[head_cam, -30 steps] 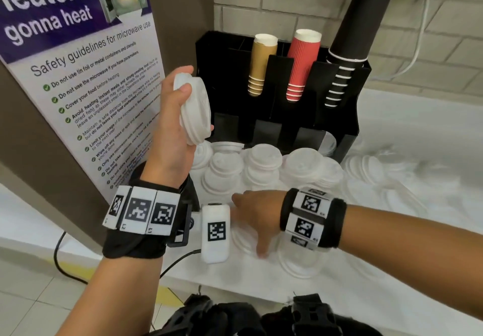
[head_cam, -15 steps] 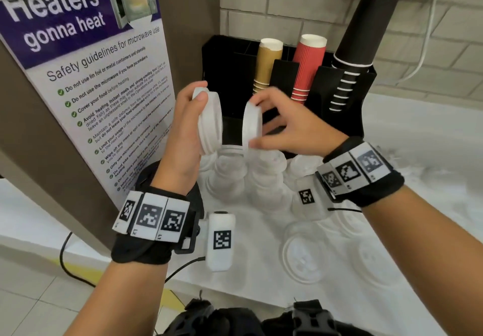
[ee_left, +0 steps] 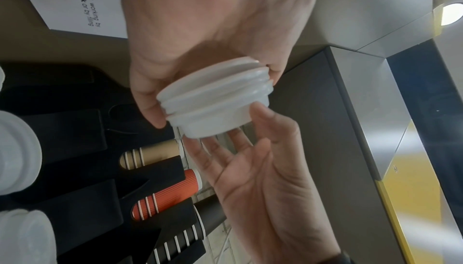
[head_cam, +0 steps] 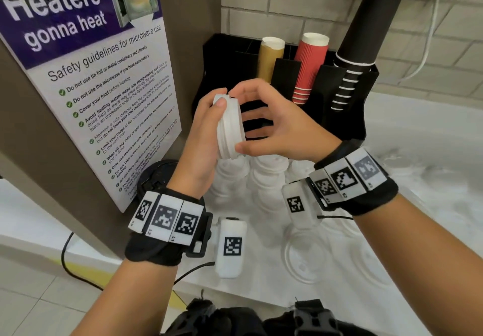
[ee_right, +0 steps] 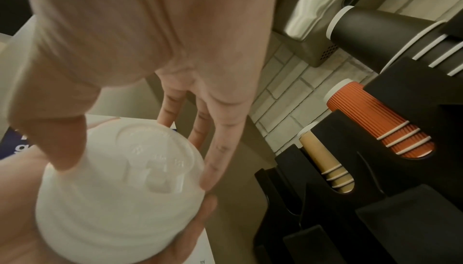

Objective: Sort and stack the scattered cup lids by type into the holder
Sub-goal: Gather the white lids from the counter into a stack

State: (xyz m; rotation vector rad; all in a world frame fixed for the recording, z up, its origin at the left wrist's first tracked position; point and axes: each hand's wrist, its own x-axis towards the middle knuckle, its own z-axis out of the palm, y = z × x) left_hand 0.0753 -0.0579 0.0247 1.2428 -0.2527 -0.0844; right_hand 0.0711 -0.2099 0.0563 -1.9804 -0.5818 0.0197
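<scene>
Cup stacks [head_cam: 311, 66] in holder [head_cam: 222, 69] behind lids [head_cam: 231, 129]

A shared pantry or canteen drinks corner: a microwave safety poster [head_cam: 104, 95] left of the left hand [head_cam: 203, 137], a black holder [head_cam: 347, 116] of stacked paper cups [head_cam: 309, 69] behind the right hand [head_cam: 277, 126], cup lids [head_cam: 269, 176] on the white surface [head_cam: 418, 179] beneath.

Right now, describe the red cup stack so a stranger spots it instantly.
Find the black cup holder against the brick wall. Three cup stacks stand in its slots. The red cup stack is the middle one, alone ribbed, between a slimmer tan stack and a taller black stack.
</scene>
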